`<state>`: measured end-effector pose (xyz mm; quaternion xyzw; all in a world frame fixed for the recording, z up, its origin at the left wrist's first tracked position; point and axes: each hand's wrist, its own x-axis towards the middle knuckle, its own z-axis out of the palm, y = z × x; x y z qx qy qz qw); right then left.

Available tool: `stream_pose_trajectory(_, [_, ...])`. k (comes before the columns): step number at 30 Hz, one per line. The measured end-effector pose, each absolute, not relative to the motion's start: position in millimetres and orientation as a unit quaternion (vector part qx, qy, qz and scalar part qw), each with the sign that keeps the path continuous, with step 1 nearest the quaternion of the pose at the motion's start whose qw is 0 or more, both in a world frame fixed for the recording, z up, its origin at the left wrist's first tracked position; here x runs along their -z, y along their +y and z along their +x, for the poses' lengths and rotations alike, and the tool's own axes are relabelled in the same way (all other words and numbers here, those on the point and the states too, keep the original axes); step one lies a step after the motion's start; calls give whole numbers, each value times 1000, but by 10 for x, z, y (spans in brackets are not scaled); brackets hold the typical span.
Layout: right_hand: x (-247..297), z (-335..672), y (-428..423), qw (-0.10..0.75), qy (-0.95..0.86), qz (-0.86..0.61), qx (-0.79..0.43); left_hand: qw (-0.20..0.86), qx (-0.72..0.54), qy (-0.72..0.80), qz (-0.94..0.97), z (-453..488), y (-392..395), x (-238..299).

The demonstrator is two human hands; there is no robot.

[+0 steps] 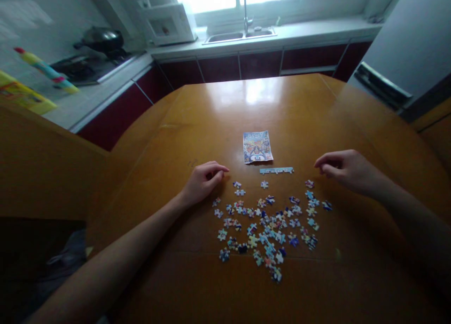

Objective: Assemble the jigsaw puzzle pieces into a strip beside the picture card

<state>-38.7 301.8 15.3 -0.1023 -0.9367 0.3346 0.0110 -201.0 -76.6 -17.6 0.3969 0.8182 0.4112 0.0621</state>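
My left hand [205, 182] rests on the table left of the loose puzzle pieces, fingers loosely curled, with a gap between thumb and index finger and nothing in it. On the other side, my right hand [347, 170] hovers or rests near the upper right pieces; its fingers are bent, apart and hold nothing. Between the hands lies a joined strip of puzzle pieces [276, 170], pale blue with a straight upper edge. Just beyond it is a creased picture sheet [257, 147]. Several loose jigsaw pieces [269, 234] spread toward me, some overlapping. A single piece [264, 185] sits below the strip.
The wooden table [169, 140] fills the foreground. Beyond it stand a counter with a sink [225, 37], a microwave [169, 24], and a pot [102, 38] on the stove at left. A pale appliance [405, 42] stands at right.
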Motion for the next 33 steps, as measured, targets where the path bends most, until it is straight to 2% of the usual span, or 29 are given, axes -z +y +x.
stream_pose_trajectory(33, [-79,-396,3056,-31,-943,-98,-318,57,-417,815,399,-1980,-756,168])
